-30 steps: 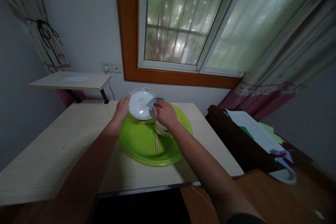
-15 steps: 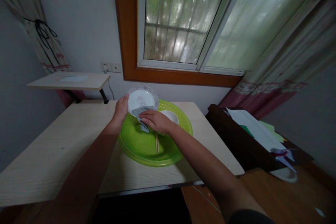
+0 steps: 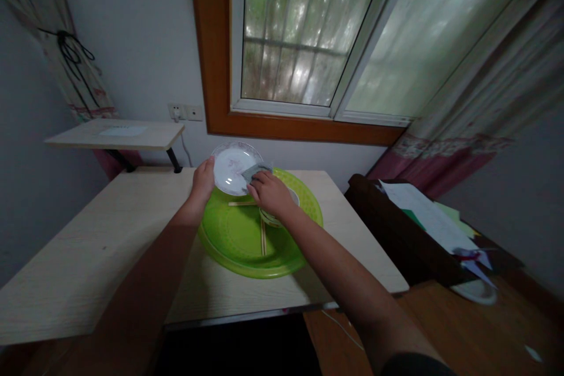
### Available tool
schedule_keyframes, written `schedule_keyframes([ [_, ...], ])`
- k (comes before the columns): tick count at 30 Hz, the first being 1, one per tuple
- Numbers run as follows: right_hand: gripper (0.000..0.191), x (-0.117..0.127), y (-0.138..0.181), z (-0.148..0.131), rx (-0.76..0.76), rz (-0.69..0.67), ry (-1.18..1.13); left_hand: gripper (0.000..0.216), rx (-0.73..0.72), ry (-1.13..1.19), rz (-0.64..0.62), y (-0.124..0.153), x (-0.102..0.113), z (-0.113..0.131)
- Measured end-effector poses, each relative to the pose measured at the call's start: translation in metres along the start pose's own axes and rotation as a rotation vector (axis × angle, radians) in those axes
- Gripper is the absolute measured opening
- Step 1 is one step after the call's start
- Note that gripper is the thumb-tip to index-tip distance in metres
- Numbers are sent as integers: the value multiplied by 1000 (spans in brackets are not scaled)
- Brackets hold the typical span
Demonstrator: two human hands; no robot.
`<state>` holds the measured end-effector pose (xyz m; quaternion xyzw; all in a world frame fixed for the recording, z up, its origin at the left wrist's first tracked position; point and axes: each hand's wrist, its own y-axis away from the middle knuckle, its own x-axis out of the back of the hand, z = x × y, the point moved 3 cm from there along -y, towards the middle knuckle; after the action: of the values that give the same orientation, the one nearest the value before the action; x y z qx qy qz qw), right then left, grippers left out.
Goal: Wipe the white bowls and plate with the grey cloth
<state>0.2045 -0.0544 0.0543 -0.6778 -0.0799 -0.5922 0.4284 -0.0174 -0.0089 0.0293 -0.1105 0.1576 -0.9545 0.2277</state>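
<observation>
My left hand [image 3: 203,181] grips the left rim of a white plate [image 3: 231,170] with a faint floral pattern, tilted up above a green basin [image 3: 229,252]. A grey cloth [image 3: 256,171] is pinched in my right hand [image 3: 269,191] and lies against the plate's right side. Beneath my right hand a white bowl [image 3: 294,197] sits in the basin, partly covered by the hand. Chopsticks [image 3: 263,239] lie in the basin below the bowl, and another light stick [image 3: 241,204] shows just under the plate.
The basin stands on a pale wooden table [image 3: 132,235]. At the back left is a small raised shelf [image 3: 154,136] with a paper on it. A window [image 3: 295,41] is behind. To the right, a dark brown piece of furniture [image 3: 388,229] carries papers [image 3: 423,211].
My right hand and the cloth have moved right and up across the plate, to its right edge. More of the stick under the plate now shows. My left hand stays on the rim.
</observation>
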Motion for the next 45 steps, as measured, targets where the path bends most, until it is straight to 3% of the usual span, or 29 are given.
schedule_keyframes([
  [8,49,-6,5,-26,264,-152,-333,57,-81,-89,-30,0,-1,2],
  [11,50,-5,5,-30,291,-165,-450,58,-58,-76,-22,1,0,2],
  [17,44,0,1,-19,164,-136,-446,58,-52,-34,-17,3,0,5],
  [21,42,0,-1,0,53,-114,-282,57,-38,-11,-18,3,0,5],
  [26,32,-4,1,20,-78,9,-133,55,-27,-19,-33,4,1,8],
  [36,30,-5,0,25,-4,75,-76,63,15,60,-64,0,0,0],
  [45,28,-2,0,29,-72,109,-78,65,10,53,-112,-1,-4,-2],
])
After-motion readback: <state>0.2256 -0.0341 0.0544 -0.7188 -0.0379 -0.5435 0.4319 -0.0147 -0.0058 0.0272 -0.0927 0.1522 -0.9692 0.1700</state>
